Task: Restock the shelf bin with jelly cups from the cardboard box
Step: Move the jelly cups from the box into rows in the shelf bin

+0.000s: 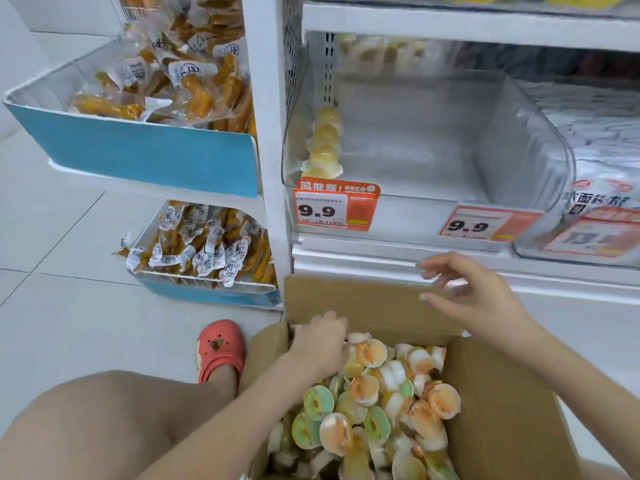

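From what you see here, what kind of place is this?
Most likely a small shop's snack aisle: price tags reading 9.9 on the shelf edge, bins of wrapped snacks, and a nearly empty clear bin being restocked.

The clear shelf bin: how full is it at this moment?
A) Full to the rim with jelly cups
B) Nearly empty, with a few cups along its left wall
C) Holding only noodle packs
B: the clear shelf bin shows a bare floor, with only a short row of pale jelly cups along its left wall.

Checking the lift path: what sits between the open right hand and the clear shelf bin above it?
Head view: between the right hand and the clear shelf bin lie the white shelf edge and two 9.9 price tags; otherwise bare.
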Action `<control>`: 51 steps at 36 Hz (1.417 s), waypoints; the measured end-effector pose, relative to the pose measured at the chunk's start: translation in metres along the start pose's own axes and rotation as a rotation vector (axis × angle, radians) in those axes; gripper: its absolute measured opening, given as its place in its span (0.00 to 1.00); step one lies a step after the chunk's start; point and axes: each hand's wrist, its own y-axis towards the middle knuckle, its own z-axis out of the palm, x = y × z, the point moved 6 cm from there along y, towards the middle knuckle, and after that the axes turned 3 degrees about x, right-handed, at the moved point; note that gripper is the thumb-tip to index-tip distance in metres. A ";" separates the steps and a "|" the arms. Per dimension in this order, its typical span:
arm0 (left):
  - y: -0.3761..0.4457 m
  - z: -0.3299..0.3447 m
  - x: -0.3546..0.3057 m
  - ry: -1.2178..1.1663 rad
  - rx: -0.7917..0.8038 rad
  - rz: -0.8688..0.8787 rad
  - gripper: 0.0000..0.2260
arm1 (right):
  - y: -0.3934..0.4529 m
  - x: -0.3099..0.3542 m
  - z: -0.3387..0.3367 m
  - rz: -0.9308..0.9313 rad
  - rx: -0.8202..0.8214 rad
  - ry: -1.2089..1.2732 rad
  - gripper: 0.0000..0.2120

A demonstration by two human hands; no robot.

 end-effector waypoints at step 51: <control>0.004 0.116 0.057 -1.021 -0.158 -0.411 0.18 | -0.060 -0.112 0.160 0.627 -0.199 0.838 0.19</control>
